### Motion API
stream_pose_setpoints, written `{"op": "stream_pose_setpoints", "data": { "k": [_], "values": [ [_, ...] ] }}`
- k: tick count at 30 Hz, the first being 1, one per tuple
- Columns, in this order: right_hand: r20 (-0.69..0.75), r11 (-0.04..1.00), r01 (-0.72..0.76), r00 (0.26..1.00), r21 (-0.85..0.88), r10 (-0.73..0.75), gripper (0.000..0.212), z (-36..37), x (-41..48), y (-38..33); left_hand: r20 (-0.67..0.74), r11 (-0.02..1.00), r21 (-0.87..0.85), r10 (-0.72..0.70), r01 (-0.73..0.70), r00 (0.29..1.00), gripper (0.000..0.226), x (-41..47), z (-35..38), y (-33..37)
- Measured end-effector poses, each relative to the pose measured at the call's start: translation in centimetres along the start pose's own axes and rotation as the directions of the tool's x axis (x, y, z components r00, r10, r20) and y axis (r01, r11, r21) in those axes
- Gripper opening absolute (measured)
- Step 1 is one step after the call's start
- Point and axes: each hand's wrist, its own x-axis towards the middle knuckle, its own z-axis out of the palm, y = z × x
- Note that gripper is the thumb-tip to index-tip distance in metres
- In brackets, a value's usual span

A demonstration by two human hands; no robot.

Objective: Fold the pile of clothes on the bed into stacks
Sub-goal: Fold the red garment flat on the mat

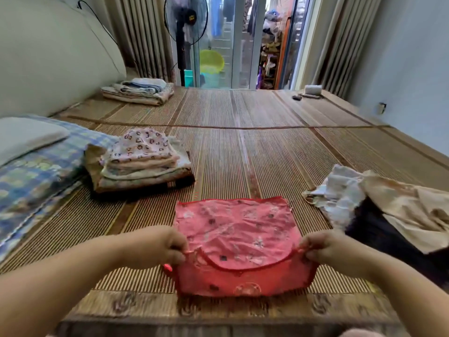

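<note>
Fingers (pixel 180 258) of left hand (pixel 167 246) and right hand (pixel 326 251) pinch red garment (pixel 238 229)

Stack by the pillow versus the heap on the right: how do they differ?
The stack is folded flat in neat layers; the heap is crumpled and unfolded. The stack is topped by a pale pink printed piece; the heap shows white, beige and black cloth. The stack lies left of the red garment, the heap right. Both rest on the woven mat.

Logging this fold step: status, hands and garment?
Left hand, right hand pinch red garment, near edge. Spread on mat. Unfolded pile right, folded stack left, both apart.
</note>
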Motion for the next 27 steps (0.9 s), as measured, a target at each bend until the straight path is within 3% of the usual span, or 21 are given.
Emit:
{"op": "stream_pose_setpoints", "data": {
  "k": [3,5,8,11,14,16,19,21,24,27],
  "values": [
    [-0.092,0.989,-0.036,0.995,0.142,0.05,0.035,-0.1,2.2,0.1,0.017,0.999,-0.044,-0.025,0.026,1.0,0.027,1.7,-0.1,-0.4],
    [-0.2,0.986,-0.015,0.979,0.166,0.048,0.037,-0.6,4.3,-0.2,-0.052,0.993,-0.107,-0.064,0.058,0.997,0.023,3.3,-0.9,-1.0],
    [-0.322,1.0,0.005,0.947,0.017,0.001,0.031,-1.5,7.9,-1.2,-0.17,0.972,-0.21,-0.144,0.107,0.975,0.013,6.4,-2.0,-1.7],
    [-0.397,0.988,-0.067,0.918,-0.136,0.008,0.021,-1.7,11.7,-2.6,-0.215,0.941,-0.293,-0.239,0.171,0.947,0.013,9.6,-2.5,-2.3],
    [-0.558,0.958,-0.238,0.823,-0.163,0.11,0.033,-0.7,14.6,-2.3,-0.326,0.937,-0.166,-0.345,0.306,0.88,0.024,12.4,-1.5,-3.6],
    [-0.636,0.944,-0.305,0.755,-0.122,0.162,0.034,1.2,14.8,-1.8,-0.384,0.946,0.005,-0.299,0.325,0.874,0.046,13.1,0.0,-4.0],
    [-0.586,0.949,-0.252,0.804,-0.187,0.099,0.036,5.6,13.7,-1.6,-0.2,0.96,0.241,-0.095,0.143,0.975,0.072,13.0,2.2,-3.9],
    [-0.469,0.918,-0.296,0.871,-0.265,0.145,0.053,9.1,12.4,-2.2,-0.053,0.955,0.29,-0.047,0.06,0.997,0.091,12.4,3.6,-3.8],
    [-0.284,0.843,-0.387,0.913,-0.374,0.293,0.086,12.9,11.8,-2.7,-0.077,0.963,0.242,-0.1,0.116,0.992,0.094,12.2,5.3,-4.5],
    [-0.269,0.819,-0.309,0.943,-0.483,0.196,0.096,12.1,14.0,-1.6,-0.112,0.961,0.209,-0.161,0.182,0.981,0.1,12.2,5.6,-3.8]
  ]
}}
